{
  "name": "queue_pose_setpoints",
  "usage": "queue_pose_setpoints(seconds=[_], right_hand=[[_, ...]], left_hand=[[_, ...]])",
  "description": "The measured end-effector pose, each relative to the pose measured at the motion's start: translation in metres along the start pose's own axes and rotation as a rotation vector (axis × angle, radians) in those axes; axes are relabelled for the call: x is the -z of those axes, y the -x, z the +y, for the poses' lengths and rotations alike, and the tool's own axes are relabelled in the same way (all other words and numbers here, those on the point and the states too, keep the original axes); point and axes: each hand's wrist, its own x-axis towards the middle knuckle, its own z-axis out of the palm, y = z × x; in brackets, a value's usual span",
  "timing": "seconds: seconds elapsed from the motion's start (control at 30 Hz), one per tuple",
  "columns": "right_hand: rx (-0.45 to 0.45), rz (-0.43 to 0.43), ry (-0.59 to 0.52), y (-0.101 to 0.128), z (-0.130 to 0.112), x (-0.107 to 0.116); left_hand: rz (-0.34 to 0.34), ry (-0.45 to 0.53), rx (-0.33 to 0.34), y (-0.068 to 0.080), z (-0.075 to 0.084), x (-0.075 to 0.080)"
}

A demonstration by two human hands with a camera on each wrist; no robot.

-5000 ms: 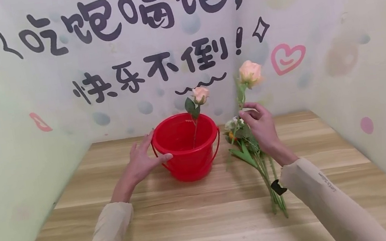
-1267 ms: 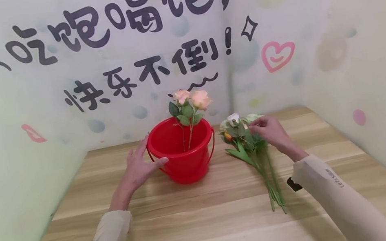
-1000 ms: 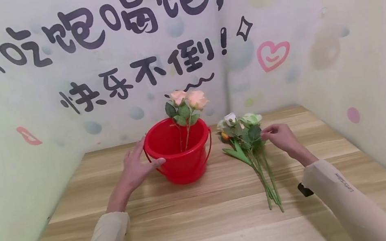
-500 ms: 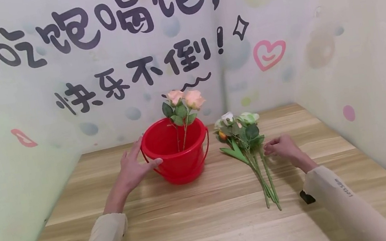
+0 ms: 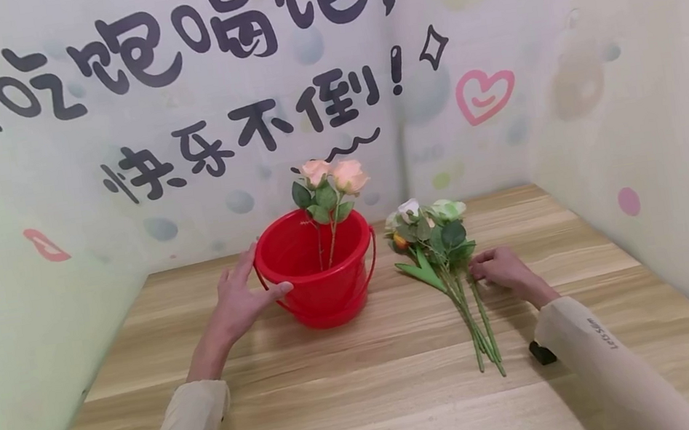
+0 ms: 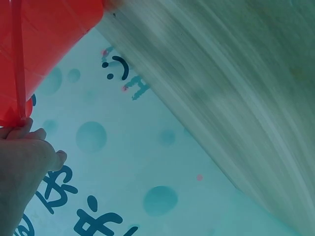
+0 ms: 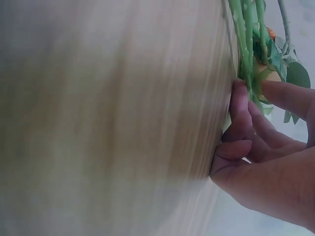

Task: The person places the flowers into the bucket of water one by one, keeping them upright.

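A red bucket (image 5: 322,291) stands on the table with two pale pink roses (image 5: 334,176) upright in it, leaning on its right side. My left hand (image 5: 240,299) rests against the bucket's left side, its fingers and thumb spread along the rim; in the left wrist view, the fingers touch the bucket near its handle (image 6: 18,64). To the right lies a bunch of flowers (image 5: 433,232) with white and pale green heads, an orange bud, leaves and long green stems. My right hand (image 5: 503,270) pinches the rightmost stem (image 7: 248,49) just below the leaves.
The wooden table (image 5: 345,406) meets a white wall (image 5: 176,143) with dark lettering and drawings behind the bucket. Side walls stand to the left and right. A dark object (image 5: 542,352) shows beneath the right sleeve.
A second pink rose went from my right hand into the bucket. My right hand then moved back to the bunch and down from its heads to the stems. My left hand stayed on the bucket.
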Motion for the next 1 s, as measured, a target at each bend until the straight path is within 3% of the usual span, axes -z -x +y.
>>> queue_pose_setpoints(seconds=[0.33,1.0], right_hand=[[-0.01,0.004,0.085,-0.003,0.0,-0.001],[0.025,0.027,0.062,0.003,0.007,0.012]], left_hand=[[0.005,-0.005,-0.01,-0.001,-0.001,-0.003],[-0.001,0.016,-0.016,-0.001,-0.002,-0.002]])
